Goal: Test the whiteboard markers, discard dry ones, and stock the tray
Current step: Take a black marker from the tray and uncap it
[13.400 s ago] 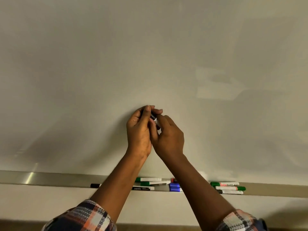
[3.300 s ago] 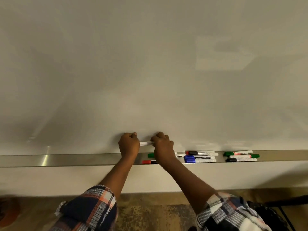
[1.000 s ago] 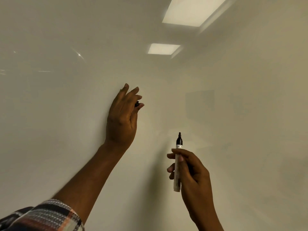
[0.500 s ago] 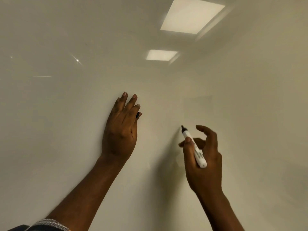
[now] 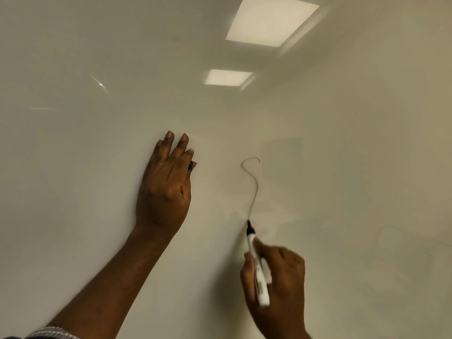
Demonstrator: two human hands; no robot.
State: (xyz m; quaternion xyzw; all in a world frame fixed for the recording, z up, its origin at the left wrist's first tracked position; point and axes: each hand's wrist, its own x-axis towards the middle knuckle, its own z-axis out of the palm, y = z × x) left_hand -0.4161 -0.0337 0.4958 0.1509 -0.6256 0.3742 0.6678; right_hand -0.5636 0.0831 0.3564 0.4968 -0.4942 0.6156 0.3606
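With right hand (image 5: 276, 285) curled round marker (image 5: 256, 265) barrel, presses tip to whiteboard (image 5: 97, 192) under thin line (image 5: 255, 187); left hand (image 5: 166, 189) flat on whiteboard, pinching cap (image 5: 190, 165). Probably light, stiff, slick: best gripped mid-barrel.

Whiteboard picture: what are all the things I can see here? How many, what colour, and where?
whiteboard: one, white, fills the whole view
light reflections: two, bright squares, upper right of the board
marker: one, white body with black tip, tip on the board, lower right
line: one, thin, dark, curvy, running up from the marker's tip
cap: one, black, mostly hidden, centre
left hand: one, fingers straight on the board, thumb pinching the cap
right hand: one, grips the marker, lower right
sleeve: one, pale patterned edge, bottom left corner
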